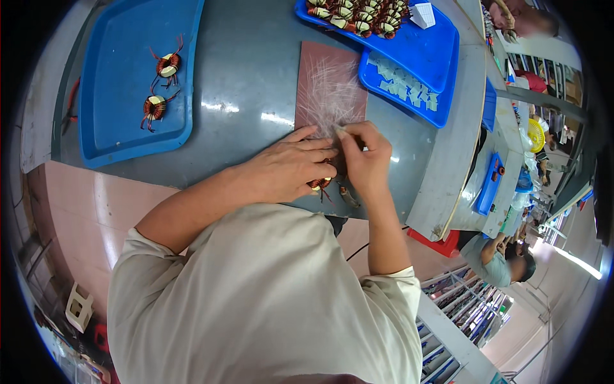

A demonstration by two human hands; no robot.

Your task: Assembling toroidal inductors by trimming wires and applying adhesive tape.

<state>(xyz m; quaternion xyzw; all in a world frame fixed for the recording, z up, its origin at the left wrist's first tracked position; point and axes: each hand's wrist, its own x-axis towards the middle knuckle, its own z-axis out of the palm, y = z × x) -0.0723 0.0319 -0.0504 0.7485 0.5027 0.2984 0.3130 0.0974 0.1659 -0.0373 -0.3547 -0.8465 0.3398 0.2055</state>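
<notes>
My left hand reaches across the grey table, its fingers closed around a ring-shaped copper wire coil close to the near edge. Most of that coil is hidden under the fingers. Beside it, my right hand makes a pinch with thumb and forefinger; what it grips is too small to make out. Right at both hands' fingertips lies a loose bundle of thin clear strands, spread over a reddish-brown sheet. A small dark tool rests below my right hand, partly covered.
At left, a blue tray holds two wire coils with cream bands. Far right, one blue tray full of similar coils overlaps another with pale small pieces. A co-worker sits at right near a red stool.
</notes>
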